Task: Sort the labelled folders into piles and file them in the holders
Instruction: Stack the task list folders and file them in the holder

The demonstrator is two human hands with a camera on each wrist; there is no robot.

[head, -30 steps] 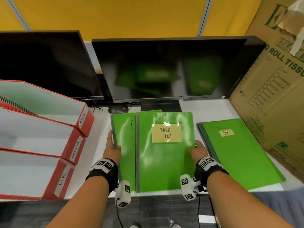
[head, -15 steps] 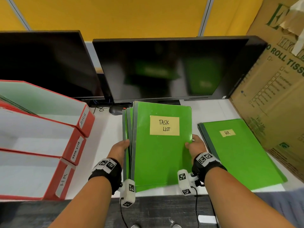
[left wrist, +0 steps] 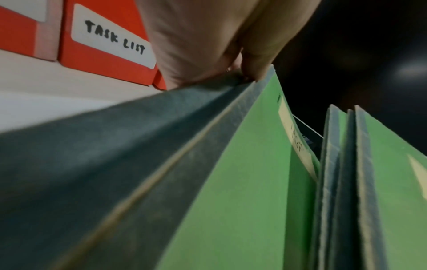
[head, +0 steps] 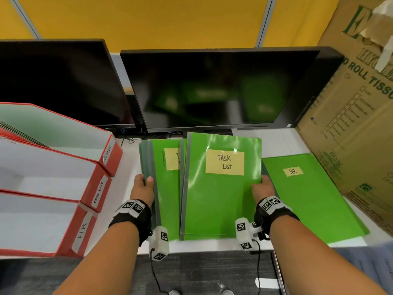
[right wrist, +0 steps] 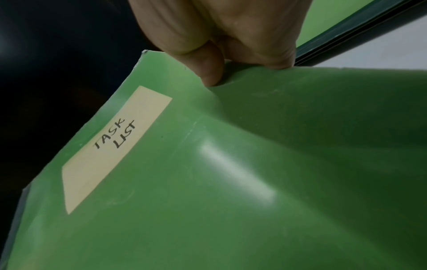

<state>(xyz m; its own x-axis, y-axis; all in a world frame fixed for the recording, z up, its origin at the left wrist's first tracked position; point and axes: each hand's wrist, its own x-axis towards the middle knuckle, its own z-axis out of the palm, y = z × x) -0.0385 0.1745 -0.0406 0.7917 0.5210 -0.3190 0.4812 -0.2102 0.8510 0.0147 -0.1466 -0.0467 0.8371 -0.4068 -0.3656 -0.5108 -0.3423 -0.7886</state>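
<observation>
Green folders labelled TASK LIST are held up off the white desk in two bunches. My right hand [head: 260, 185] pinches the right edge of the front bunch of TASK LIST folders [head: 221, 188], thumb on the cover [right wrist: 208, 73]. My left hand [head: 144, 184] grips the spines of the left bunch [head: 165, 188], whose label is half hidden; the left wrist view shows those grey-green spines [left wrist: 161, 146]. A pile of HR folders [head: 308, 199] lies flat on the desk at the right. Three red holders stand at the left: ADMIN [head: 110, 154], TASK LIST [head: 98, 194] and HR [head: 83, 228].
Two dark monitors [head: 212, 88] stand behind the folders. A large cardboard box [head: 350, 124] borders the desk at the right. The ADMIN holder has papers in it. A bare strip of white desk [head: 125, 167] lies between the holders and the folders.
The folders lay flat a second ago, then were lifted as one stack. Now the stack has split: my left hand has drawn its bunch leftwards, away from the front bunch.
</observation>
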